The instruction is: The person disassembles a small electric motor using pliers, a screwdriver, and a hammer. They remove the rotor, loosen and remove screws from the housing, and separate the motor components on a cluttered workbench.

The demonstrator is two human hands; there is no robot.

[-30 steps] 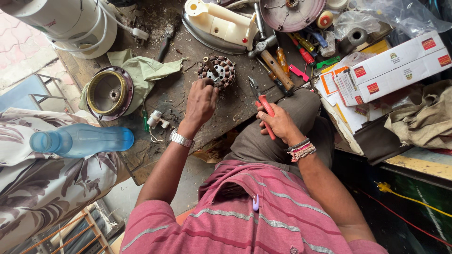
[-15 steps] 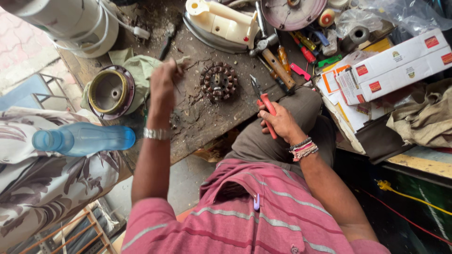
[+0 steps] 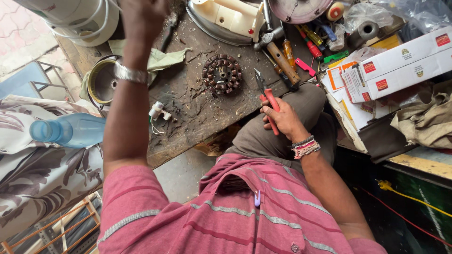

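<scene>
My left hand (image 3: 141,16) is stretched to the far left of the dirty wooden bench (image 3: 197,117), its fingers curled beside a dark thin tool (image 3: 170,26); whether it grips anything is hidden. A metal watch sits on that wrist. My right hand (image 3: 282,120) rests over my knee at the bench's near edge, shut on red-handled pliers (image 3: 268,99) whose jaws point at the bench. A round copper-wound stator (image 3: 222,74) lies on the bench between the hands, touched by neither.
A hammer (image 3: 278,51), screwdrivers and a white appliance shell (image 3: 226,16) crowd the far edge. A round metal housing (image 3: 101,82) and a green cloth (image 3: 160,59) lie left, with a blue bottle (image 3: 70,130) on patterned fabric. White boxes (image 3: 405,61) are stacked right.
My left hand left the stator and moved up and left across the bench to its far side. My right hand has kept the pliers in place.
</scene>
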